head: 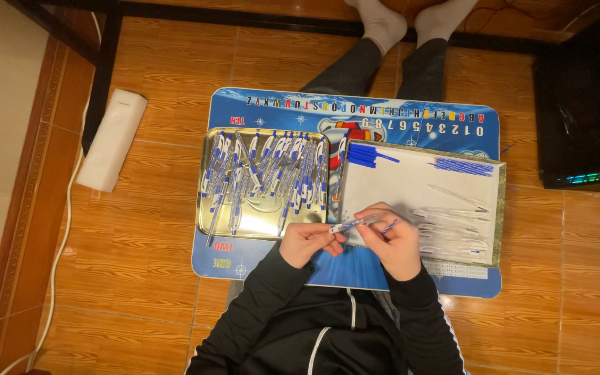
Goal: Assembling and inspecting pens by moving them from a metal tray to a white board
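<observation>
Holding a see-through pen (353, 223) sideways, the left hand (307, 242) has its fingers curled shut around one end of it. The right hand (394, 239) is just beside it, pinching the pen's other end, with a thin blue refill (389, 224) sticking out between its fingers. Both hands are over the near edge of a small blue table (355, 111).

Just past the left hand lies a shiny gold tray (206, 208), full of finished blue and white pens (265, 173). Just past the right hand lies a white tray (383, 184). Clear pen tubes (453, 222) sit on it beside that hand. Farther off on it lie two little piles of blue refills (368, 154). Way past the table are two feet in white socks (411, 21).
</observation>
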